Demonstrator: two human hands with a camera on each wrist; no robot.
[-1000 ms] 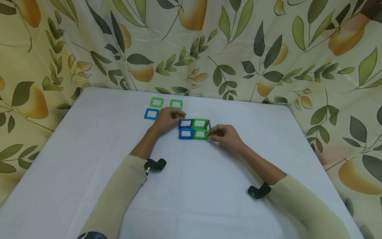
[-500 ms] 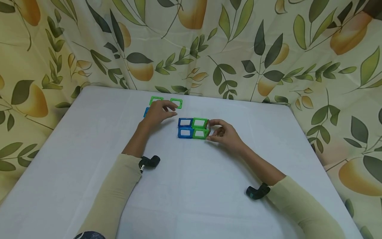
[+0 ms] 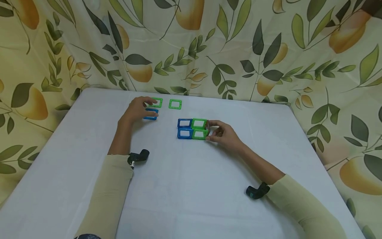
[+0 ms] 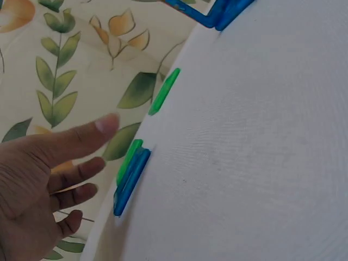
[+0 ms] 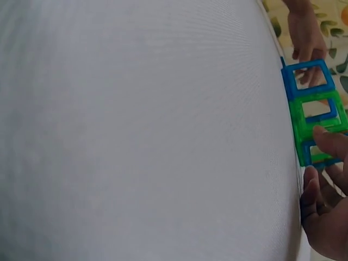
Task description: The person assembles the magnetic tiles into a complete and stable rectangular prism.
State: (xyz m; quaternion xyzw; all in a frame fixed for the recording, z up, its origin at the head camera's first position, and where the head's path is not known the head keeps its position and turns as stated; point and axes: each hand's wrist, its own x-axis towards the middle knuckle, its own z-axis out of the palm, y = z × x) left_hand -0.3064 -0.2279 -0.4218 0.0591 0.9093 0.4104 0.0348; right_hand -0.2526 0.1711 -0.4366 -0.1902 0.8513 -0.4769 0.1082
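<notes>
My left hand (image 3: 138, 109) reaches over the back left of the table, fingers spread around a blue magnetic tile (image 3: 150, 114) and a green magnetic tile (image 3: 157, 102). In the left wrist view a gap shows between its fingertips and these flat tiles. At mid-table a joined group has two blue tiles (image 3: 184, 133) and two green tiles (image 3: 199, 123); its back row stands upright. My right hand (image 3: 225, 135) holds a tile standing at the group's right end, between thumb and fingers. In the right wrist view the thumb (image 5: 326, 140) overlaps the green square; the fingers partly hide that end.
Another green tile (image 3: 175, 104) lies flat at the back, right of the left hand. A white cloth covers the table (image 3: 191, 186). Behind its far edge hangs a leaf-and-fruit patterned curtain (image 3: 179, 49).
My left hand has moved left and back, from beside the joined group to over the loose blue and green tiles. My right hand stays at the group's right end, its index finger raised slightly along it.
</notes>
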